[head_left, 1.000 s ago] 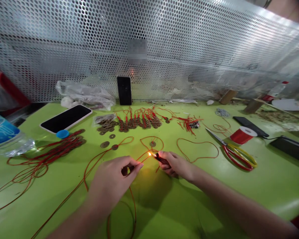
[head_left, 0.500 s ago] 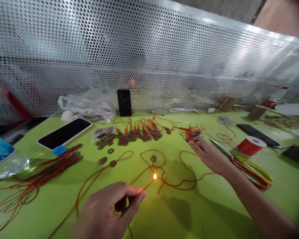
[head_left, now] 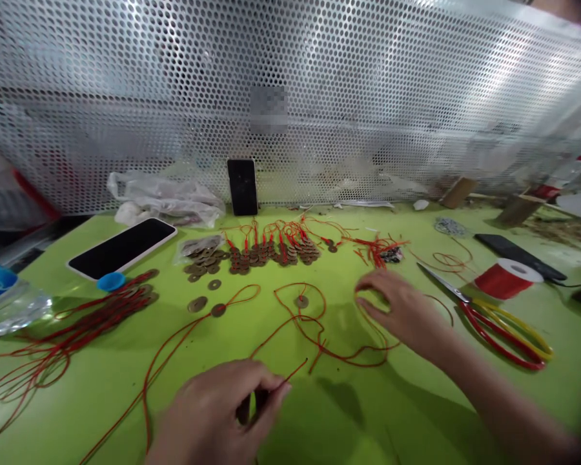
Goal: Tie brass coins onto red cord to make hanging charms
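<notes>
Across from me, a perforated metal panel (head_left: 319,64) rises behind the bright green surface (head_left: 319,426). The person's left hand (head_left: 217,407) has its grip pinched on a red cord (head_left: 296,371), the dark-tipped end poking out past the fingertips, above the near middle of the surface. The right hand (head_left: 407,307) hovers over a cord loop, its grip apart, thumb and fingers curved. Right of it lie scissors (head_left: 470,314) with red and yellow handles, then a spool of red thread (head_left: 503,283) just beyond. A holed coin (head_left: 301,302) rests between the hands.
</notes>
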The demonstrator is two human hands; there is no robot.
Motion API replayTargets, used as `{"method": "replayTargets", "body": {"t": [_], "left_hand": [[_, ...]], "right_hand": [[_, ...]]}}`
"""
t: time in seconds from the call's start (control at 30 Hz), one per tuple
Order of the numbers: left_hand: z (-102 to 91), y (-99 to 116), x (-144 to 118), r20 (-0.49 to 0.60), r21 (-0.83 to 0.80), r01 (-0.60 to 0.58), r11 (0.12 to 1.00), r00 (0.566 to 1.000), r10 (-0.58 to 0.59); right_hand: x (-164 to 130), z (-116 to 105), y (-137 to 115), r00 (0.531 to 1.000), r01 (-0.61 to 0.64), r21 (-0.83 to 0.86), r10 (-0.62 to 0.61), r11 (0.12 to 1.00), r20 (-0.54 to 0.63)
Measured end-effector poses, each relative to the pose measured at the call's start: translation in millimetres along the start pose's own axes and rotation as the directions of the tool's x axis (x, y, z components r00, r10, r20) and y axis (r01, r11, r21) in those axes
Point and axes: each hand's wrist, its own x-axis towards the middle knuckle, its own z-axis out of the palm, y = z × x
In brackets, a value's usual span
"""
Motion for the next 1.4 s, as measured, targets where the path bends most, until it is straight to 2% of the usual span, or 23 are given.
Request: {"method": "replayTargets", "body": {"t": [0.03, 0.1, 0.2, 0.47, 0.7, 0.87, 1.4], "left_hand": [[3.0, 1, 0, 0.045, 0.036, 0.011, 0.999, 0.999, -0.012], [9.2, 2, 1, 0.127, 0.101, 0.021, 0.995, 0.991, -0.034], [15.5, 2, 2, 0.225, 0.132, 0.012, 0.991, 0.974, -0.041], [16.8, 1, 3, 0.273, 0.117, 0.039, 0.992, 0.960, -0.070], [16.8, 3, 5, 0.233, 0.103, -0.009, 0.995, 0.972, -0.015], [16.9, 2, 4, 0.216, 0.109, -0.052, 0.993, 0.976, 0.027], [18.2, 1, 4, 0.230, 0.112, -0.053, 0.992, 0.973, 0.026]], "right_hand": [[-1, 1, -13, 0.992, 0.104, 0.099, -0.110, 0.990, 0.057], [-3, 6, -36, 0.943, 0.270, 0.228, -0.304, 0.936, 0.133], [-7, 14, -55, 0.888, 0.390, 0.274, -0.438, 0.879, 0.140], [-8, 19, -58, 0.888, 0.394, 0.283, -0.441, 0.875, 0.128], [-9, 21, -56, 0.879, 0.418, 0.273, -0.461, 0.867, 0.118], [-10, 23, -55, 0.860, 0.475, 0.201, -0.500, 0.857, 0.099], [-9, 23, -56, 0.849, 0.501, 0.172, -0.520, 0.848, 0.094]]}}
